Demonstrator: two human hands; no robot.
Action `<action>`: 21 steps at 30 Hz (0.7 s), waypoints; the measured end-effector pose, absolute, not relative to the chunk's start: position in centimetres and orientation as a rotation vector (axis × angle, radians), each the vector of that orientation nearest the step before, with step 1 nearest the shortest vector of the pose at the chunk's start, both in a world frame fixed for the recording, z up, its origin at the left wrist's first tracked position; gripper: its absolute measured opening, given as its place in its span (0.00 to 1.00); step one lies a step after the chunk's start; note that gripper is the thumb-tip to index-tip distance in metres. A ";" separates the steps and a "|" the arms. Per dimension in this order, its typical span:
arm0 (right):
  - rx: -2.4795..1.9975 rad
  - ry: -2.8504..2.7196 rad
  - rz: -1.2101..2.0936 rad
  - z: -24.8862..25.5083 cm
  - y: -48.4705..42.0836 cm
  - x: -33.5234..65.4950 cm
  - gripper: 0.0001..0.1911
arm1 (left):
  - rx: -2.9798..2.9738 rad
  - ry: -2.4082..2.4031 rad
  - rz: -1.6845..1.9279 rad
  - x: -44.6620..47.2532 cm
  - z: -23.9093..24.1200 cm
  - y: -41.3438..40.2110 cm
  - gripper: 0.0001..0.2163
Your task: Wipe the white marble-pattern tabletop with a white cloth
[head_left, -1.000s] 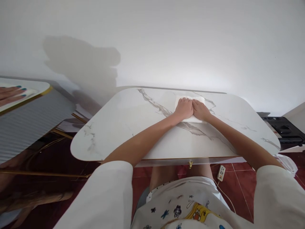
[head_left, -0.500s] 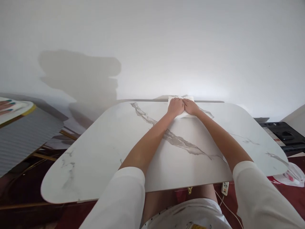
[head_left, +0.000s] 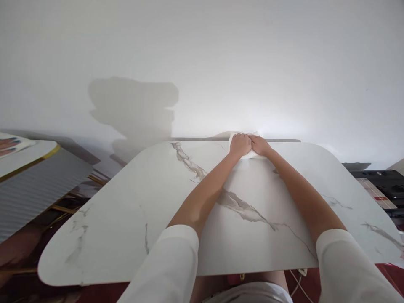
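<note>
At the far edge of a white marble-patterned table [head_left: 176,198], my left hand [head_left: 240,144] and my right hand [head_left: 260,145] press side by side on a white cloth [head_left: 253,155]. Both sets of fingers are curled down onto it, the thumbs close together. Most of the cloth lies hidden beneath the hands; its front edge and left corner show. My two arms reach straight forward over the tabletop.
A white wall [head_left: 252,63] stands right behind the table. To the left, another person's hand [head_left: 9,144] rests on a white cloth atop a gold-edged cabinet [head_left: 41,185]. A black gas stove [head_left: 383,183] is at the right. A white cable [head_left: 298,284] hangs below the table's front edge.
My hands and the cloth have slid slightly right along the far edge. The view has shifted a little. The other person's hand has moved away from the cabinet's corner.
</note>
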State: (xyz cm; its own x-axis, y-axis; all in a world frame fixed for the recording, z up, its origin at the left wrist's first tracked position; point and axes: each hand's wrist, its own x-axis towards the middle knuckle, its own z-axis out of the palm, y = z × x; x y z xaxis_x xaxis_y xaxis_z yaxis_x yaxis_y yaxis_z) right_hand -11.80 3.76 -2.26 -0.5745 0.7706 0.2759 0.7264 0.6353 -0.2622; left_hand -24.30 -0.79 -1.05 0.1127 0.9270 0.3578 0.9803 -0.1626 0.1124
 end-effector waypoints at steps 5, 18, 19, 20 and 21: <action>-1.203 -2.471 0.149 -2.4 4.1 -10.1 0.26 | -2.251 -1.895 -0.572 -22.7 -1.1 -1.0 0.15; -1.294 -2.513 0.026 -2.7 -3.7 -9.6 0.29 | -2.329 -1.810 -0.560 -22.7 -1.0 -8.4 0.17; -1.284 -2.521 0.029 -2.8 -4.8 -9.6 0.29 | -2.338 -1.794 -0.546 -22.8 -1.1 -9.5 0.17; -1.276 -2.525 0.033 -2.8 -6.1 -9.5 0.29 | -2.348 -1.779 -0.529 -22.9 -1.2 -10.6 0.17; -1.272 -2.524 0.039 -2.9 -7.4 -9.6 0.29 | -2.358 -1.763 -0.513 -23.1 -1.3 -11.8 0.17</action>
